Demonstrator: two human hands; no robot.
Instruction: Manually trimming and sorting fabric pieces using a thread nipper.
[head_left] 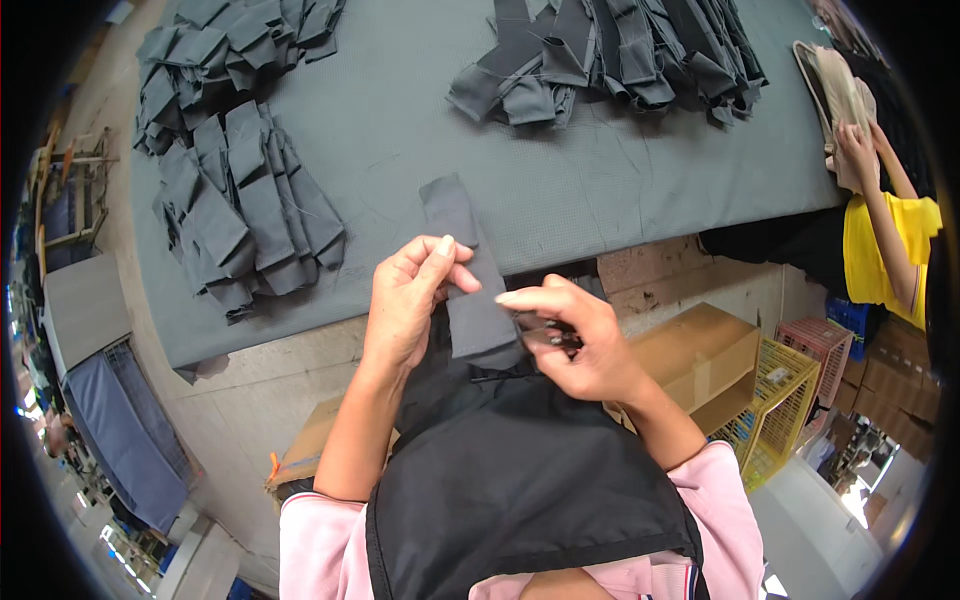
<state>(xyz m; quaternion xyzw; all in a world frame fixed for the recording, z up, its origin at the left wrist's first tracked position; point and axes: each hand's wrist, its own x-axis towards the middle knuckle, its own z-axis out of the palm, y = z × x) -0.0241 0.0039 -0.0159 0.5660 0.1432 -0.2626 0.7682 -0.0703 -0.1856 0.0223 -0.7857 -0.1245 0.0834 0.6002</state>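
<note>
My left hand (402, 302) pinches the edge of a grey fabric strip (478, 318) between thumb and fingers. The far end of that strip lies on the grey-covered table (390, 200), and its near end hangs over the front edge toward my lap. Just right of the strip, my right hand (595, 350) is closed around small dark thread snips (545, 332). Its forefinger and the tip of the snips come close to the strip's right edge; whether they touch it I cannot tell.
Grey strips lie piled at the table's left (240, 200) and far right of centre (620, 60). Below the table stand a cardboard box (700, 350) and a yellow crate (785, 400). At far right, another person in a yellow top (890, 260) handles beige fabric (835, 95).
</note>
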